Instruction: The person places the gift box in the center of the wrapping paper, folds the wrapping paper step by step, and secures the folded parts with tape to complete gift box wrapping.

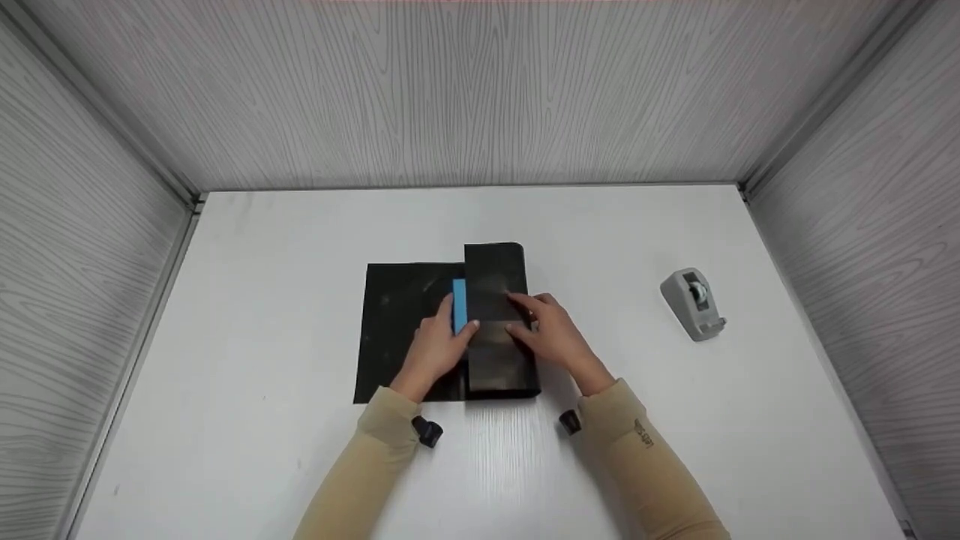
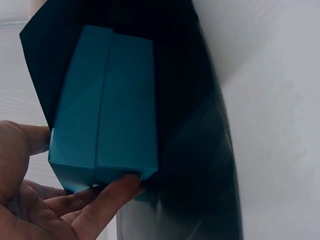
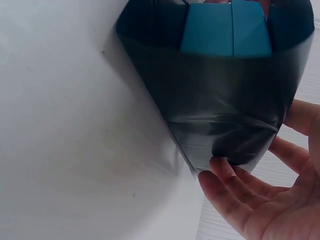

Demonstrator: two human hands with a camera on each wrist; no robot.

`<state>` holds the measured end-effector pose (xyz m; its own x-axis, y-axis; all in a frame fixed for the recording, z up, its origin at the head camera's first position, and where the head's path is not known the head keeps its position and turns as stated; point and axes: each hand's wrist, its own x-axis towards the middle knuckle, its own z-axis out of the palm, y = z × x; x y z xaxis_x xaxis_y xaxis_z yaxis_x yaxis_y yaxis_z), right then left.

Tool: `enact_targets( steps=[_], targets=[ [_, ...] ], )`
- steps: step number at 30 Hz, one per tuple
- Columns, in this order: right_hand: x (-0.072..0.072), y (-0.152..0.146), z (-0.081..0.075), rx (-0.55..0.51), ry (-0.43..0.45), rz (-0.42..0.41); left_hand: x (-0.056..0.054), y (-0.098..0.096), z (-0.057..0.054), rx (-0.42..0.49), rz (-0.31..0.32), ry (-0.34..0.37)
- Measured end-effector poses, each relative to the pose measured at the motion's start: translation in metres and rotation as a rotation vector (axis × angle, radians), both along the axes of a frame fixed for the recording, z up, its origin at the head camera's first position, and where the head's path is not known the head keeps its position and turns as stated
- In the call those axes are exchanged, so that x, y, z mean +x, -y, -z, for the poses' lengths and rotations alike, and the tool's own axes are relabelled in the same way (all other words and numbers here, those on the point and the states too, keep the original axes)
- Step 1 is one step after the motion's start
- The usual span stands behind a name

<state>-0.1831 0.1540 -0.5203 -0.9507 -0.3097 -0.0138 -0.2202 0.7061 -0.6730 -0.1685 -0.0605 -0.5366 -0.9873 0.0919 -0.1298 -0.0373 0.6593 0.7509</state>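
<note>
A sheet of black paper point(image 1: 409, 330) lies on the table, its right part folded up and over a blue box point(image 1: 460, 306). Only a strip of the box shows in the head view; more of its blue faces and lid seam appear in the left wrist view. My left hand point(image 1: 437, 345) grips the box at its left side, thumb at the edge of the folded flap point(image 1: 499, 367). At the fold's right side, my right hand point(image 1: 555, 334) holds the paper, thumb and index finger on top and other fingers against the side. The right wrist view shows the paper curving around the box.
A grey tape dispenser point(image 1: 691, 304) with a roll of tape stands to the right on the white table point(image 1: 247, 337). Pale wood-grain panels point(image 1: 465, 97) enclose the table at the back and both sides.
</note>
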Motion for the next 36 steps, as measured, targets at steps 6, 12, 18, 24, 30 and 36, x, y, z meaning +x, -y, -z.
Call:
enact_targets(
  steps=[6, 12, 18, 24, 30, 36],
  targets=[
    [-0.0007, 0.0013, 0.0006, 0.0, 0.005, 0.023, -0.0013, -0.0002, -0.0016, -0.028, 0.023, 0.008],
    [-0.001, 0.0026, 0.0012, -0.01, 0.022, 0.029, -0.0015, 0.0004, -0.0009, -0.028, 0.03, 0.003],
    [-0.0005, 0.0046, 0.0035, -0.019, 0.034, 0.031, 0.001, 0.0021, 0.0003, -0.026, 0.037, 0.0],
    [0.0017, 0.0058, 0.0049, -0.042, 0.049, 0.03, 0.0028, 0.0034, 0.0013, -0.03, 0.032, 0.029],
    [0.0024, 0.0066, 0.0023, -0.029, 0.035, 0.042, 0.0018, 0.002, 0.0016, -0.025, 0.03, 0.019],
    [0.0033, 0.0077, 0.0013, 0.0, 0.049, 0.068, 0.0019, 0.0073, 0.0012, -0.007, 0.056, 0.021]
  ],
)
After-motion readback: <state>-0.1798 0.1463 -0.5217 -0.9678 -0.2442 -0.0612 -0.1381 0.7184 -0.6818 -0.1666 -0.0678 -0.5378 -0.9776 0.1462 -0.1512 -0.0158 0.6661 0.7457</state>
